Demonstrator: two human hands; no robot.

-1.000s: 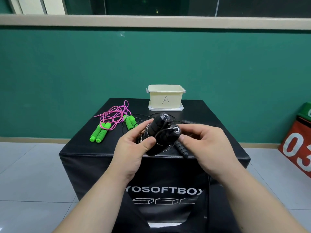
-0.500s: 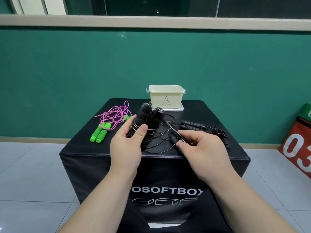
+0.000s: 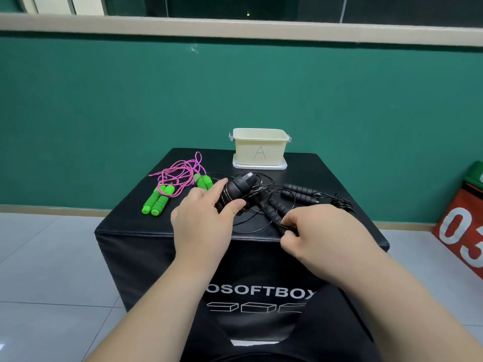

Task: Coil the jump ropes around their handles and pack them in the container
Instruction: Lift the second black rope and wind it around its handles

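Between my hands: black jump rope (image 3: 230,197), part-coiled. My left hand (image 3: 201,226) grips its paired handles (image 3: 244,180); my right hand (image 3: 313,231) pinches the loose cord (image 3: 280,225). Step, I judge: winding. Next: further taut wraps. Container (image 3: 258,150) beyond both hands, on bench (image 3: 352,231).

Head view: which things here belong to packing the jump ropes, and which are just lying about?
Job in hand:
- partly coiled black rope, gripped by left hand and right hand
- other black ropes
- pink rope tangle with green handles
- container marked A

Just lying about:
- red block marked 03
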